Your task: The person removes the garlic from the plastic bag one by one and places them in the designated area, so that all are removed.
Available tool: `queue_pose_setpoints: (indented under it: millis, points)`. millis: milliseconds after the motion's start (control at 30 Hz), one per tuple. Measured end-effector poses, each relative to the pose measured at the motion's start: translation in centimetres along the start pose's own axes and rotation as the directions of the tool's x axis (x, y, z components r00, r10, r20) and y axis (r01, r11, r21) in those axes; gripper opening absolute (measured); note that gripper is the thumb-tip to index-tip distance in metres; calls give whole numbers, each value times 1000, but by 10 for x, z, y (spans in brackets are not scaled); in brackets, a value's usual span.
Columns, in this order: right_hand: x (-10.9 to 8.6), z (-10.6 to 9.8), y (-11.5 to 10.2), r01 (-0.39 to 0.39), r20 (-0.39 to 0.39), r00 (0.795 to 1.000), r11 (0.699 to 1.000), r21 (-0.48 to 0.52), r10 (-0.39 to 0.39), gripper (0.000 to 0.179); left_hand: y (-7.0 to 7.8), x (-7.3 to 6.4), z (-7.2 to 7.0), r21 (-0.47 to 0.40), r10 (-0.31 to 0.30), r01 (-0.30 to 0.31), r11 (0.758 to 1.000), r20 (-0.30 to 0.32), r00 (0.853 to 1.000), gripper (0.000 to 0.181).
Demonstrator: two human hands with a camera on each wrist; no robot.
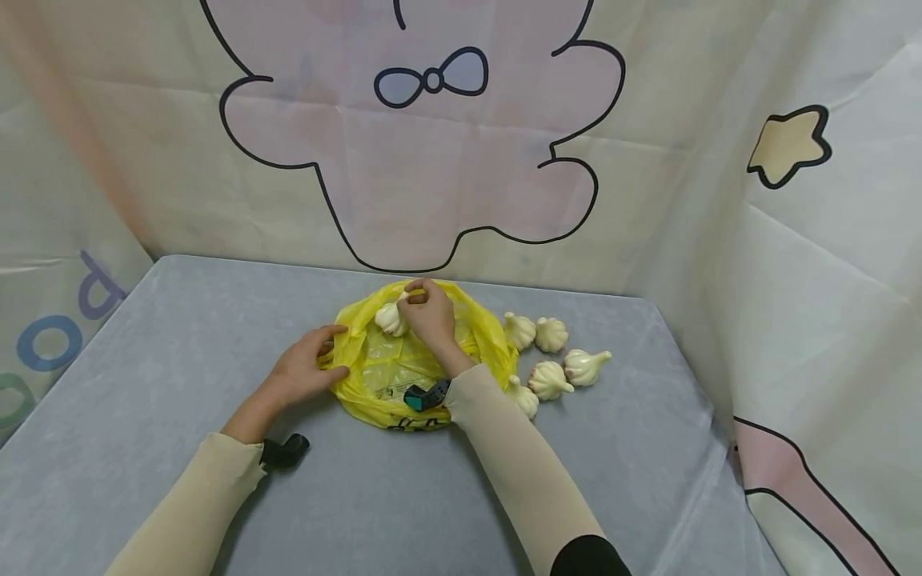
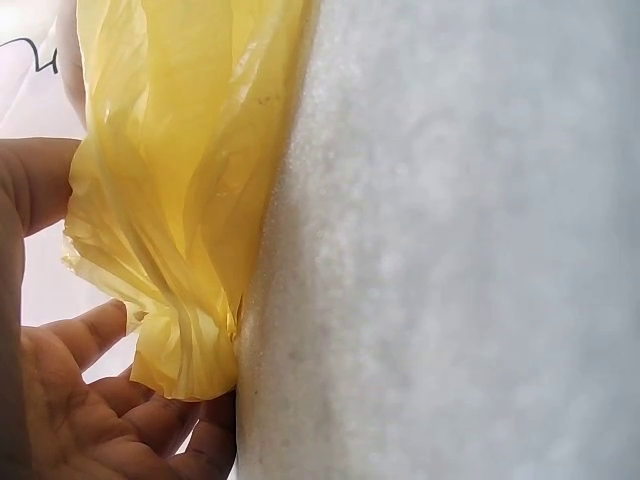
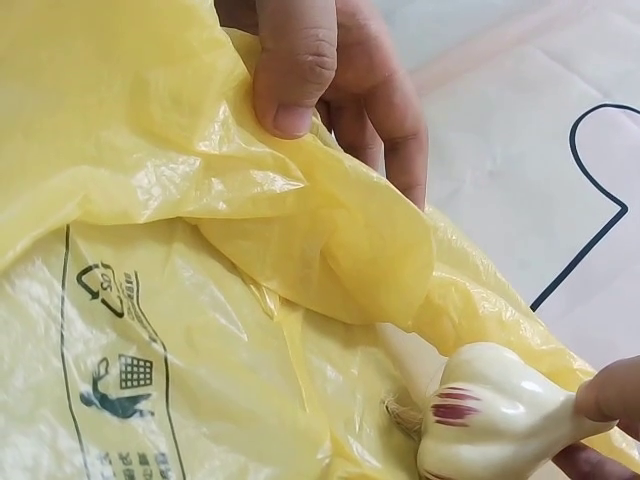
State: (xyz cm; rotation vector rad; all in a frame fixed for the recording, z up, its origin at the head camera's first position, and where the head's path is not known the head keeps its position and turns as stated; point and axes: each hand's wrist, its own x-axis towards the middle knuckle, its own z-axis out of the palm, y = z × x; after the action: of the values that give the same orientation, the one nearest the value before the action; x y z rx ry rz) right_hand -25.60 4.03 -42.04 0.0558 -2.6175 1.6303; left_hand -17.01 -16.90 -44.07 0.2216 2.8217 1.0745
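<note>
A yellow plastic bag [image 1: 382,376] lies spread with its mouth up on the table. My left hand [image 1: 302,370] holds the bag's left rim; in the right wrist view its thumb [image 3: 295,75] presses on the plastic, with fingers behind it. Over the bag's opening, my right hand [image 1: 432,320] pinches a white garlic bulb [image 1: 390,320] by its stem. Purple streaks show on that bulb [image 3: 490,415] in the right wrist view, its root end toward the bag's inside. In the left wrist view the bag's edge [image 2: 180,330] is bunched between left thumb and fingers.
Several more garlic bulbs [image 1: 549,380] lie just right of the bag, some right against its side. A grey cloth covers the table [image 1: 374,504]. Printed curtains [image 1: 684,200] hang behind and at both sides.
</note>
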Motion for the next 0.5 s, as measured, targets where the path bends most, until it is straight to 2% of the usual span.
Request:
queue_pose_setpoints:
  millis: [167, 500]
  points:
    - [-1, 0, -2, -11, -2, 1000, 1000, -9, 11, 13, 0, 0, 0, 6, 0, 0, 1000, -2, 1000, 68]
    - [-11, -9, -9, 14, -38, 999, 1000, -23, -15, 14, 0, -1, 2, 6, 13, -13, 1000, -15, 1000, 68]
